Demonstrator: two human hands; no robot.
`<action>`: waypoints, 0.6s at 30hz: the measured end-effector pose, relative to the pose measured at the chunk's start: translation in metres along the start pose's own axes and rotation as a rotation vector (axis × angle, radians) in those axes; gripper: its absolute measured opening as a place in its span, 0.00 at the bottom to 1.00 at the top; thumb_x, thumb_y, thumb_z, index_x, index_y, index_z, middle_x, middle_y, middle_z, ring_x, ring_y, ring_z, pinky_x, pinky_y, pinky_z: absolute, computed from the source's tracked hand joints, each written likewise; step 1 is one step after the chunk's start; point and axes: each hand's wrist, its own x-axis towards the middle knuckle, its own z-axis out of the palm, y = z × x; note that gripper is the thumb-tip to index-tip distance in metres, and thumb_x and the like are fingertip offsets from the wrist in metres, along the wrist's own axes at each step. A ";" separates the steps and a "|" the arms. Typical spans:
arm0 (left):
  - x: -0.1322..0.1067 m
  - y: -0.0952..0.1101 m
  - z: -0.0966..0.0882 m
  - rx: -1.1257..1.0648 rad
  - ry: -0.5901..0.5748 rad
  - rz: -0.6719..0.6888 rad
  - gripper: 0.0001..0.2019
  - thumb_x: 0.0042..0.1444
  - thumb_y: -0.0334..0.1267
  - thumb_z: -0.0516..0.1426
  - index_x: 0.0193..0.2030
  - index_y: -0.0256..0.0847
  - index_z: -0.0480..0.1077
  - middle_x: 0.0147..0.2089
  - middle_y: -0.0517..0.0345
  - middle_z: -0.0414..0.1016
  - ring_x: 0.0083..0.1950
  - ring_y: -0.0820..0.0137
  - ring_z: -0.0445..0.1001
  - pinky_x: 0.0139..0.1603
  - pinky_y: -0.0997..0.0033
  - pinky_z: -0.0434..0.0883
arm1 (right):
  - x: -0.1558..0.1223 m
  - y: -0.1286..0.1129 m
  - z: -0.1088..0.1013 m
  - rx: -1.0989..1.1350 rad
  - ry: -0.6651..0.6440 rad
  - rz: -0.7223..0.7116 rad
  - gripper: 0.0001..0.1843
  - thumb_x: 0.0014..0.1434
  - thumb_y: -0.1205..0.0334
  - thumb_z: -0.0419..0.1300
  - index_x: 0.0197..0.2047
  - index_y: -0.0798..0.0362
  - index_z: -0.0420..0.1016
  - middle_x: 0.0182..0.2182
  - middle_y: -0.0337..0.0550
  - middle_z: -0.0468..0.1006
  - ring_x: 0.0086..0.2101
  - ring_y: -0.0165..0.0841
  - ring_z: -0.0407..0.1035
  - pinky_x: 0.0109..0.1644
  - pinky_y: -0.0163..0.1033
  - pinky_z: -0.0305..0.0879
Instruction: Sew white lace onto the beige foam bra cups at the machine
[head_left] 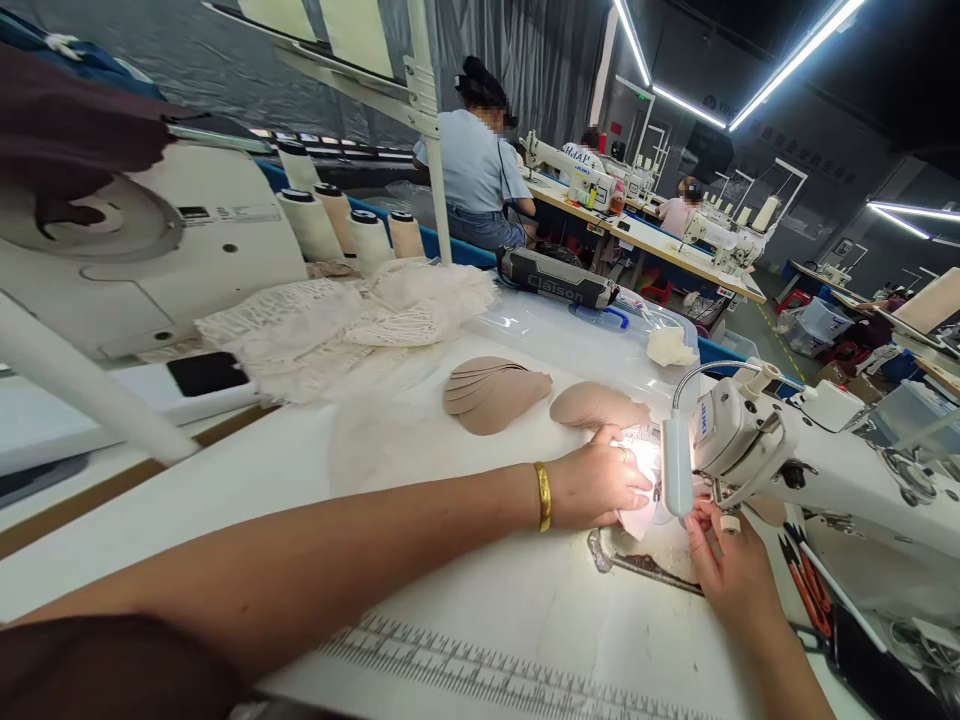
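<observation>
Watching through the head camera, I have my left grip (604, 482) laid palm down on a pale piece of cloth (637, 522), fingers spread rather than closed. The cloth lies on the table (450, 585) under the bright lamp (677, 475), beside the head of the sewing machine (739, 425). My right grip (726, 560) sits on the other side of the lamp, fingertips close together near the needle area; the lamp and machine partly hide them, so I cannot tell whether they pinch anything. Just beyond my left fingers lies a stack of brown pieces (596, 405), and a fanned stack (491, 397) is left of it. Orange-handled scissors (808, 590) lie right of my right wrist; a ruler strip (480, 662) runs along the near edge.
</observation>
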 end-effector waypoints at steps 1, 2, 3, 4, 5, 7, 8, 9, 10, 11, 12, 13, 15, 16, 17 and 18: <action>-0.001 0.001 0.000 0.009 0.009 0.004 0.04 0.54 0.30 0.61 0.34 0.43 0.74 0.38 0.57 0.80 0.41 0.63 0.71 0.54 0.49 0.53 | 0.000 0.000 0.000 0.002 -0.020 0.003 0.13 0.73 0.56 0.50 0.48 0.50 0.74 0.37 0.49 0.82 0.36 0.42 0.77 0.37 0.44 0.72; -0.001 0.002 0.000 0.019 0.017 0.012 0.03 0.55 0.31 0.62 0.36 0.43 0.75 0.38 0.57 0.80 0.41 0.63 0.71 0.54 0.49 0.53 | -0.001 0.000 0.000 0.002 -0.046 0.007 0.13 0.73 0.56 0.50 0.49 0.51 0.74 0.37 0.48 0.82 0.35 0.42 0.76 0.36 0.44 0.71; -0.002 0.003 -0.001 0.030 0.024 0.025 0.03 0.56 0.33 0.62 0.38 0.43 0.75 0.38 0.57 0.80 0.41 0.63 0.70 0.54 0.49 0.53 | -0.001 -0.001 -0.001 0.004 -0.078 0.006 0.13 0.73 0.57 0.50 0.50 0.50 0.73 0.37 0.47 0.81 0.35 0.41 0.76 0.36 0.43 0.70; -0.002 0.005 -0.002 0.044 0.033 0.041 0.03 0.57 0.34 0.63 0.38 0.43 0.75 0.39 0.57 0.79 0.40 0.64 0.70 0.54 0.49 0.53 | -0.001 -0.002 -0.002 0.011 -0.112 -0.002 0.12 0.73 0.58 0.50 0.50 0.50 0.73 0.36 0.46 0.81 0.34 0.41 0.76 0.36 0.42 0.69; -0.003 0.008 -0.003 0.059 0.042 0.055 0.03 0.57 0.36 0.64 0.38 0.43 0.75 0.38 0.57 0.79 0.39 0.64 0.70 0.54 0.49 0.54 | 0.000 -0.004 -0.003 0.027 -0.147 -0.018 0.11 0.73 0.59 0.50 0.49 0.49 0.73 0.36 0.45 0.80 0.35 0.40 0.75 0.36 0.41 0.68; -0.004 0.015 -0.005 0.089 0.059 0.068 0.05 0.58 0.38 0.64 0.34 0.42 0.73 0.36 0.59 0.78 0.36 0.65 0.69 0.53 0.48 0.54 | 0.001 -0.010 -0.006 0.080 -0.225 -0.071 0.11 0.73 0.62 0.49 0.48 0.47 0.73 0.36 0.43 0.79 0.36 0.38 0.74 0.39 0.40 0.67; -0.004 0.018 -0.006 0.099 0.063 0.072 0.07 0.58 0.39 0.64 0.33 0.41 0.72 0.34 0.60 0.77 0.35 0.66 0.68 0.52 0.49 0.55 | 0.002 -0.013 -0.007 0.105 -0.263 -0.100 0.11 0.73 0.62 0.49 0.47 0.47 0.73 0.37 0.42 0.78 0.36 0.37 0.73 0.40 0.39 0.67; -0.005 0.022 -0.007 0.104 0.061 0.077 0.08 0.58 0.39 0.64 0.31 0.41 0.71 0.32 0.61 0.76 0.34 0.66 0.67 0.51 0.49 0.55 | 0.004 -0.017 -0.008 0.120 -0.297 -0.122 0.11 0.73 0.63 0.49 0.46 0.47 0.73 0.37 0.42 0.78 0.36 0.36 0.73 0.41 0.39 0.66; -0.006 0.025 -0.007 0.106 0.055 0.083 0.09 0.58 0.40 0.64 0.31 0.41 0.71 0.31 0.62 0.75 0.33 0.66 0.67 0.51 0.50 0.56 | 0.004 -0.020 -0.009 0.123 -0.329 -0.138 0.12 0.73 0.63 0.49 0.45 0.47 0.74 0.37 0.42 0.77 0.36 0.36 0.72 0.41 0.39 0.66; -0.006 0.028 -0.008 0.106 0.047 0.092 0.10 0.57 0.41 0.65 0.30 0.41 0.71 0.31 0.62 0.74 0.33 0.67 0.67 0.50 0.50 0.56 | 0.005 -0.022 -0.009 0.118 -0.353 -0.149 0.12 0.73 0.63 0.49 0.44 0.47 0.74 0.36 0.42 0.76 0.36 0.36 0.71 0.40 0.39 0.66; -0.007 0.031 -0.008 0.105 0.041 0.103 0.11 0.56 0.42 0.66 0.30 0.42 0.71 0.30 0.62 0.74 0.33 0.67 0.67 0.50 0.51 0.57 | 0.006 -0.024 -0.009 0.109 -0.367 -0.154 0.13 0.73 0.63 0.49 0.43 0.47 0.74 0.36 0.42 0.75 0.35 0.36 0.71 0.40 0.38 0.65; -0.007 0.032 -0.008 0.108 0.038 0.109 0.11 0.55 0.42 0.66 0.31 0.42 0.71 0.31 0.62 0.74 0.32 0.67 0.67 0.50 0.51 0.57 | 0.006 -0.025 -0.009 0.100 -0.374 -0.153 0.13 0.73 0.63 0.48 0.43 0.47 0.74 0.35 0.42 0.75 0.35 0.36 0.70 0.39 0.38 0.65; -0.007 0.034 -0.008 0.123 0.040 0.109 0.09 0.56 0.38 0.65 0.30 0.41 0.70 0.30 0.62 0.73 0.32 0.68 0.67 0.50 0.51 0.57 | 0.005 -0.025 -0.007 0.088 -0.364 -0.144 0.13 0.73 0.63 0.48 0.43 0.47 0.75 0.35 0.43 0.74 0.36 0.36 0.70 0.39 0.38 0.64; -0.006 0.034 -0.007 0.131 0.047 0.102 0.08 0.56 0.36 0.63 0.29 0.40 0.69 0.30 0.62 0.73 0.31 0.68 0.66 0.50 0.51 0.57 | 0.005 -0.024 -0.006 0.083 -0.349 -0.137 0.13 0.73 0.63 0.48 0.44 0.48 0.75 0.35 0.43 0.74 0.36 0.36 0.70 0.39 0.38 0.64; -0.005 0.033 -0.006 0.138 0.057 0.094 0.08 0.57 0.33 0.62 0.28 0.40 0.68 0.29 0.62 0.72 0.31 0.69 0.66 0.49 0.51 0.57 | 0.004 -0.023 -0.004 0.077 -0.333 -0.129 0.14 0.74 0.62 0.48 0.44 0.48 0.75 0.35 0.43 0.74 0.36 0.36 0.71 0.40 0.38 0.64; -0.004 0.032 -0.005 0.141 0.069 0.083 0.08 0.57 0.32 0.61 0.28 0.39 0.68 0.29 0.61 0.72 0.30 0.69 0.66 0.50 0.52 0.58 | 0.004 -0.022 -0.002 0.071 -0.316 -0.120 0.14 0.74 0.62 0.48 0.44 0.48 0.75 0.35 0.43 0.74 0.36 0.37 0.71 0.40 0.38 0.64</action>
